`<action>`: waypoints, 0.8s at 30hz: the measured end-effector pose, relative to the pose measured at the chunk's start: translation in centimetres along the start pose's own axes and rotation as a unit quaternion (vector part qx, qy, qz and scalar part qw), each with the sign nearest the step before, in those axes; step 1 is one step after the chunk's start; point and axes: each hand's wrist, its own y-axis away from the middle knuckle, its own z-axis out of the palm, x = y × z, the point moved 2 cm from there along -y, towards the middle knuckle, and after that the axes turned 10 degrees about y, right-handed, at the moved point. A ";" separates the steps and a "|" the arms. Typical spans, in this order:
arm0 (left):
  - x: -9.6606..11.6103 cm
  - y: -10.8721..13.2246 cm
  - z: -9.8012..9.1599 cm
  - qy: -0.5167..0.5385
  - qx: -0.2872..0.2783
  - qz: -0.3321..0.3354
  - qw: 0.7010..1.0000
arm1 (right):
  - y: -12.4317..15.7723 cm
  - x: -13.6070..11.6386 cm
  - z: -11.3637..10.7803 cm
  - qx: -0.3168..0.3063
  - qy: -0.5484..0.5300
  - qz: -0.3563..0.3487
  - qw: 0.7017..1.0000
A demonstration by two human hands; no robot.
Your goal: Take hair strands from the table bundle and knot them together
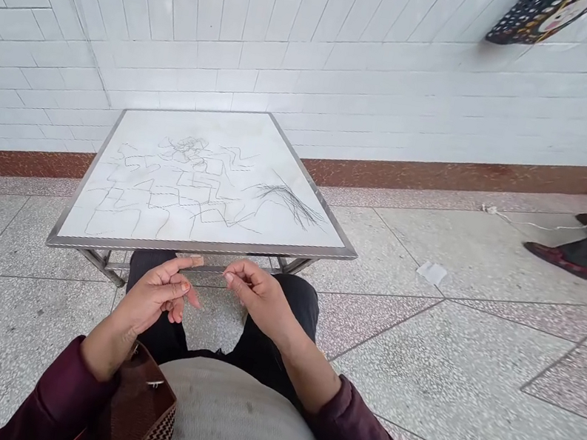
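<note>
The left hand (154,293) and right hand (258,295) are held apart above the lap, just short of the table's near edge. Left fingers are loosely curled; right thumb and forefinger pinch closed, and whether a hair lies between them cannot be told. Loose dark hair strands (288,204) lie looped across the white stone table (199,243). No legible writing appears.

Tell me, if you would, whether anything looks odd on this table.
Thin black strands lie scattered in squiggles across the white, metal-rimmed tabletop, bunched into a tuft near its right edge; they look like stray mess.
</note>
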 end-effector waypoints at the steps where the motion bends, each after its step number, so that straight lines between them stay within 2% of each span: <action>1: 0.2 0.1 -0.1 -0.003 0.003 0.006 1.000 | 0.0 0.1 -0.1 0.000 -0.010 0.007 1.000; 5: 1.0 0.6 -1.0 -0.005 0.032 0.038 0.999 | -0.1 0.4 -0.7 0.026 -0.048 0.033 0.998; 9: 2.3 1.2 -2.3 -0.009 0.112 0.107 0.988 | -0.1 0.0 -2.1 0.088 -0.097 0.049 0.990; 12: 2.7 1.5 -2.3 -0.057 0.140 0.142 0.978 | 0.2 -0.6 -2.5 0.085 -0.110 0.047 0.989; 16: 1.6 1.0 -0.3 -0.150 0.074 0.148 0.975 | 0.6 -1.1 -1.9 0.074 -0.108 0.027 0.991; 19: -0.1 -0.1 1.7 -0.164 0.023 0.168 0.972 | 0.7 -1.4 -0.8 0.053 -0.127 0.021 0.990; 24: -1.3 -1.4 3.8 -0.160 0.028 0.235 0.958 | 1.0 -2.2 0.8 0.012 -0.129 0.000 0.992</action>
